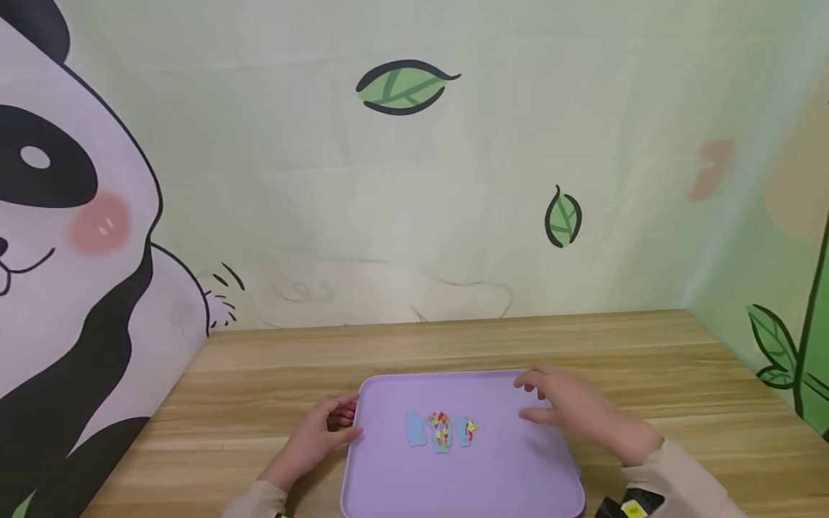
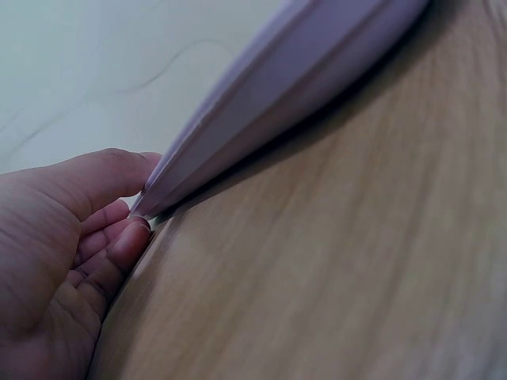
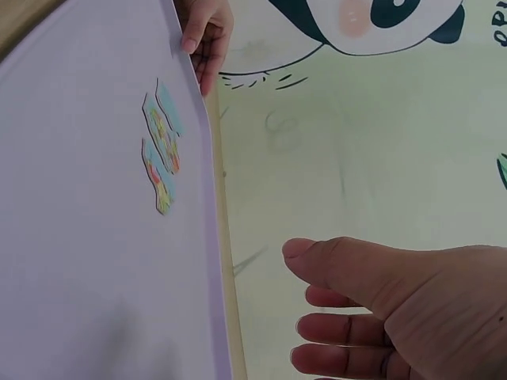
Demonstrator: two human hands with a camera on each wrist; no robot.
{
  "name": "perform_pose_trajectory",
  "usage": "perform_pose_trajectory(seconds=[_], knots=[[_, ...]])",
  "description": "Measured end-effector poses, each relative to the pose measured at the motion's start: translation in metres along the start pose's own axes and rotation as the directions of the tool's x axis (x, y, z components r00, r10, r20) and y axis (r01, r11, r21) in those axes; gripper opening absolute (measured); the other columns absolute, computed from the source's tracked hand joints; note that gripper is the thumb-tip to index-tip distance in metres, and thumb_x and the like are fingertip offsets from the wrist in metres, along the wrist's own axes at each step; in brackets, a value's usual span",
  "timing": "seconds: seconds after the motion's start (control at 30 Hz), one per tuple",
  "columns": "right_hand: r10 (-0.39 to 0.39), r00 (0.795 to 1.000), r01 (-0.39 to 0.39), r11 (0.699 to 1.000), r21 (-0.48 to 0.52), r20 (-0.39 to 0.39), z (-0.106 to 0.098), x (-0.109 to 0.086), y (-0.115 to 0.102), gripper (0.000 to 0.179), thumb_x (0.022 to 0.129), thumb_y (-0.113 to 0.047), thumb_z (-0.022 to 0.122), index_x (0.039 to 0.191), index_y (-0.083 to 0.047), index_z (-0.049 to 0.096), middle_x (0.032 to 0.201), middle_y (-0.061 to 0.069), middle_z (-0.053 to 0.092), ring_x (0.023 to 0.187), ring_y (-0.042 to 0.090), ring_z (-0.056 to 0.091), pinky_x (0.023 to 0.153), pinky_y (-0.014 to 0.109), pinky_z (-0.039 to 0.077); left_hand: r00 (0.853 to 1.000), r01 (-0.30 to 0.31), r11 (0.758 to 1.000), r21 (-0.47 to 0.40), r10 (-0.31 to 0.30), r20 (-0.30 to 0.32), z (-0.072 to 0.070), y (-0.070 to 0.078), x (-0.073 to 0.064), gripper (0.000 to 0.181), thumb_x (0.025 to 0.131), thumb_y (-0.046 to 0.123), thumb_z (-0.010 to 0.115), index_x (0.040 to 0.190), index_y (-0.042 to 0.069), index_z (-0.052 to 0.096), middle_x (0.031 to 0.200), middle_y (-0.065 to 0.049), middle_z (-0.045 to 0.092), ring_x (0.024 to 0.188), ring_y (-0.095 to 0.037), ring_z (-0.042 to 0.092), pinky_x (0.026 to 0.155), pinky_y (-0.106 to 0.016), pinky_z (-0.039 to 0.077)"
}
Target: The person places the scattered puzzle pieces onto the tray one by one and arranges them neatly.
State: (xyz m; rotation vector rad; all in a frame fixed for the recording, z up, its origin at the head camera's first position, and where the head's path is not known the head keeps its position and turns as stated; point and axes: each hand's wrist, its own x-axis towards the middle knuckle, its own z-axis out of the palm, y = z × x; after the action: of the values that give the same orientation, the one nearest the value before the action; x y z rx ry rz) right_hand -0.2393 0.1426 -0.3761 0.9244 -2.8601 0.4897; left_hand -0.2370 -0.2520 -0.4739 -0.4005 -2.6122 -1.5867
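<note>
A light purple tray point(image 1: 518, 475) lies on the wooden table, with three small flat pieces on it that look like jigsaw pieces. The left piece point(image 1: 415, 429) is plain light blue; the middle piece point(image 1: 443, 433) and right piece point(image 1: 463, 430) carry a red and yellow print. At the tray's left edge, my left hand point(image 1: 317, 433) pinches the rim between thumb and fingers, as the left wrist view shows. My right hand point(image 1: 573, 409) hovers over the tray's right side, fingers apart and holding nothing. In the right wrist view the same pieces point(image 3: 162, 134) lie close together.
The wooden table point(image 1: 272, 360) extends around the tray. Behind it stands a pale green backdrop point(image 1: 492, 237) with a painted panda and leaves. A dark device with a yellow label point(image 1: 633, 508) is at my right wrist.
</note>
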Motion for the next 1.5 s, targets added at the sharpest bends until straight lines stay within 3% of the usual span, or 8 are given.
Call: perform_pose_trajectory(seconds=[0.9, 1.5], knots=[[-0.069, 0.989, 0.063, 0.997, -0.048, -0.132, -0.01, -0.044, 0.045, 0.035, 0.079, -0.025, 0.078, 0.106, -0.006, 0.067, 0.093, -0.001, 0.064, 0.075, 0.008, 0.057, 0.062, 0.021, 0.05, 1.0, 0.001, 1.0, 0.029, -0.001, 0.007, 0.0, 0.004, -0.001, 0.055, 0.08, 0.003, 0.075, 0.128, -0.012, 0.053, 0.11, -0.021, 0.06, 0.095, -0.022, 0.062, 0.083, -0.021, 0.056], [0.039, 0.999, -0.041, 0.997, -0.072, -0.031, -0.012, -0.074, 0.072, 0.03, 0.08, -0.022, 0.076, 0.105, -0.008, 0.067, 0.098, -0.002, 0.063, 0.077, 0.012, 0.059, 0.062, 0.023, 0.051, 1.0, -0.001, 1.0, 0.009, 0.001, 0.004, 0.0, 0.002, 0.0, 0.056, 0.079, 0.002, 0.075, 0.129, -0.012, 0.052, 0.111, -0.021, 0.06, 0.096, -0.023, 0.062, 0.084, -0.024, 0.057]])
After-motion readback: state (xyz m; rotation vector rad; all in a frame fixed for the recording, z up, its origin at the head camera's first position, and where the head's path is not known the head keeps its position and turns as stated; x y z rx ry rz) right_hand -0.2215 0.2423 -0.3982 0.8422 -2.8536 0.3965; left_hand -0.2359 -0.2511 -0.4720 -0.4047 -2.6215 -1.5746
